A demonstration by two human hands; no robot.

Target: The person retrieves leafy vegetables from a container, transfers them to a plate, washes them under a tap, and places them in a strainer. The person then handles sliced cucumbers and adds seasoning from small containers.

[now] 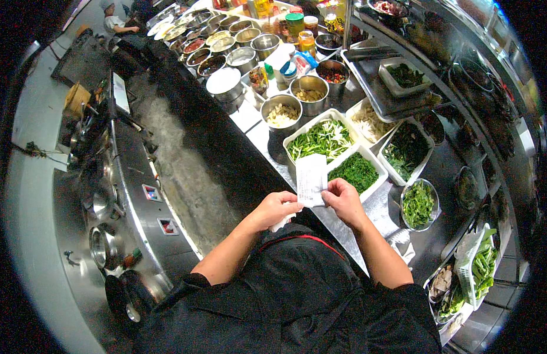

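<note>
A white printed paper slip is held up in front of me, over the counter's edge. The thumb and fingers of my right hand pinch its lower right corner. At the slip's lower left, my left hand is closed on a crumpled white paper that sticks out under the fingers. Whether the left fingertips also touch the slip, I cannot tell. Just beyond the slip stand a white tub of cut green-and-white scallions and a white tub of finely chopped greens.
Steel pots, including one of pale chopped pieces, line the counter. To the right are a bowl of leafy greens and a white basket of green vegetables. A steel stove counter runs along the left. Another person stands far left.
</note>
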